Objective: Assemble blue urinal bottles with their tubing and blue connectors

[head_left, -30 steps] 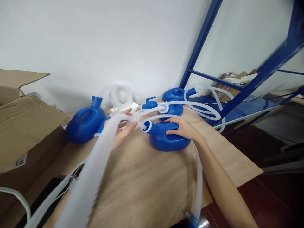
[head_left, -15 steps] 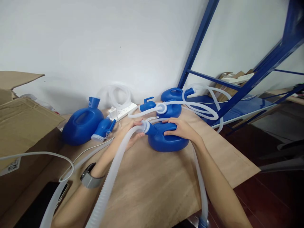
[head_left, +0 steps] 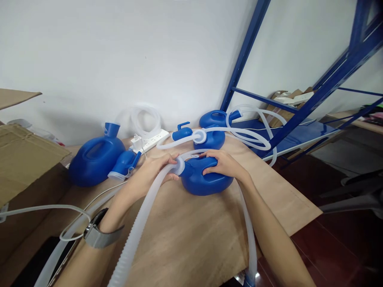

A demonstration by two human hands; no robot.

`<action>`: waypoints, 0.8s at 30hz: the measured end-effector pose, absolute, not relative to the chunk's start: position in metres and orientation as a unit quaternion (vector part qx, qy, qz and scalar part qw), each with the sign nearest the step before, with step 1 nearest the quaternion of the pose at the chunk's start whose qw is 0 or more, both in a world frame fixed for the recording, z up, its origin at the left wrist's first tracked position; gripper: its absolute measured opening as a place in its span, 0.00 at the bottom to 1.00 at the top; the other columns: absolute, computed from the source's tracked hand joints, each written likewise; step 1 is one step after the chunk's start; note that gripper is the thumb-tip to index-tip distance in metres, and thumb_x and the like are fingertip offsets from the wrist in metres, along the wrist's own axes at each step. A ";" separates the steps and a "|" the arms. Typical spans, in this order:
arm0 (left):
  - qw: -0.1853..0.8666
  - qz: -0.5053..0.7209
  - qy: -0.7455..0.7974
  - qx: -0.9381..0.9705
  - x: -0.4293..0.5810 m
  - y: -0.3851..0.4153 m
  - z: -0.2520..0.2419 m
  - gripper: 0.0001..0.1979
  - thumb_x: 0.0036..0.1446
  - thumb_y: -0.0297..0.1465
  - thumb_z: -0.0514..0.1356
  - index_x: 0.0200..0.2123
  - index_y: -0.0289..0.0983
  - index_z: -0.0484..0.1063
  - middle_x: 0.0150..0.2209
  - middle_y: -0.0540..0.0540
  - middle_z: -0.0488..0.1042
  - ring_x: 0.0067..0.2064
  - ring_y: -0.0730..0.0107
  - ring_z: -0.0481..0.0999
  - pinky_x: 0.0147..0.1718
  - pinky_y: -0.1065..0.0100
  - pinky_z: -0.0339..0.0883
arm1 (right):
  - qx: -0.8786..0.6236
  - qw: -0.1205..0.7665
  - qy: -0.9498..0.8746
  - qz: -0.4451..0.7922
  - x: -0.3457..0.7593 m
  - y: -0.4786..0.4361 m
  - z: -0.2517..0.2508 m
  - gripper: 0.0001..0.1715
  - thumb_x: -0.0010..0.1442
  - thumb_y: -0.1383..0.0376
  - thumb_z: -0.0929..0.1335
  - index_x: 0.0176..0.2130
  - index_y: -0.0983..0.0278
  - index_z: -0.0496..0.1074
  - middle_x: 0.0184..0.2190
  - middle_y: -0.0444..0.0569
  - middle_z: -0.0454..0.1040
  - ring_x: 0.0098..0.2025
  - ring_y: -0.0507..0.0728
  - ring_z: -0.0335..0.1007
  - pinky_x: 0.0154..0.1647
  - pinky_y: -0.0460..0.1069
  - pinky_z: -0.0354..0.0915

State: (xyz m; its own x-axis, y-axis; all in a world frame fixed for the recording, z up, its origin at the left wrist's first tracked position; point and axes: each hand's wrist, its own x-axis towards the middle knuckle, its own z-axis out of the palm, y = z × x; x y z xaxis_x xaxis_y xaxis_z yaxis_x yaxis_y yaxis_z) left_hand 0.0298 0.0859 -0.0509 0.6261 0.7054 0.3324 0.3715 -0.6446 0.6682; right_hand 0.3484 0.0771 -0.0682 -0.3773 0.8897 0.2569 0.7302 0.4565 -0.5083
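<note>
A blue plastic urinal bottle point(head_left: 206, 184) lies on its side on the wooden table, its neck pointing left. My right hand point(head_left: 222, 164) is closed around its handle, the thumb on the near side. At the neck, my left hand point(head_left: 160, 169) grips the translucent white cap point(head_left: 179, 166) between thumb and fingers. From that cap a ribbed translucent hose point(head_left: 143, 215) runs down toward me, passing in front of my left forearm. The cap sits at the mouth of the neck; how tightly it is seated, I cannot tell.
Another blue bottle point(head_left: 92, 161) and a blue spouted piece point(head_left: 122, 164) lie left, near a white power strip point(head_left: 154, 139). More blue bottles point(head_left: 214, 139) with coiled hoses stand behind. An open cardboard box point(head_left: 30, 159) borders the left; a blue metal rack point(head_left: 247, 56) rises right.
My left hand's fingers have shifted round the cap at the bottle's neck. My right hand keeps its hold on the handle. The whole view has moved slightly.
</note>
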 end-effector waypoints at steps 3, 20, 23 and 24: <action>0.329 0.321 0.320 0.828 0.032 0.089 -0.059 0.18 0.56 0.47 0.71 0.43 0.42 0.75 0.61 0.42 0.78 0.59 0.46 0.80 0.58 0.48 0.73 | -0.494 0.253 -0.817 0.155 0.348 0.077 -0.069 0.28 0.52 0.50 0.80 0.50 0.57 0.80 0.52 0.50 0.83 0.54 0.69 0.79 0.56 0.60 0.72; 0.293 0.518 0.288 0.750 0.071 0.073 -0.132 0.19 0.63 0.38 0.67 0.52 0.43 0.65 0.67 0.31 0.69 0.68 0.45 0.70 0.51 0.50 0.79 | -0.510 0.264 -0.796 0.189 0.350 0.079 -0.071 0.29 0.50 0.49 0.80 0.49 0.57 0.82 0.51 0.49 0.83 0.53 0.68 0.79 0.58 0.61 0.72; 0.266 0.493 0.313 0.767 0.077 0.065 -0.136 0.29 0.67 0.38 0.62 0.67 0.41 0.57 0.71 0.31 0.62 0.75 0.48 0.58 0.65 0.47 0.67 | -0.505 0.271 -0.796 0.194 0.349 0.078 -0.070 0.30 0.51 0.48 0.80 0.50 0.57 0.82 0.51 0.50 0.83 0.53 0.69 0.79 0.59 0.61 0.71; 0.254 0.482 0.327 0.772 0.079 0.063 -0.136 0.33 0.67 0.38 0.61 0.70 0.41 0.53 0.73 0.32 0.60 0.75 0.49 0.55 0.69 0.46 0.61 | -0.503 0.274 -0.796 0.194 0.349 0.078 -0.070 0.30 0.51 0.48 0.80 0.49 0.57 0.82 0.51 0.50 0.83 0.53 0.69 0.79 0.59 0.61 0.71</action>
State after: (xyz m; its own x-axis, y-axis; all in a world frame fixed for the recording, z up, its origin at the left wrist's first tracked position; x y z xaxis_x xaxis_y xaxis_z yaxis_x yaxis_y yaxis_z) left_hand 0.0787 0.0627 -0.1365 0.3221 0.7495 0.5783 0.2608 -0.6575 0.7069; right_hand 0.3494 0.0784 -0.0703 -0.3435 0.9077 0.2412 0.6949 0.4184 -0.5849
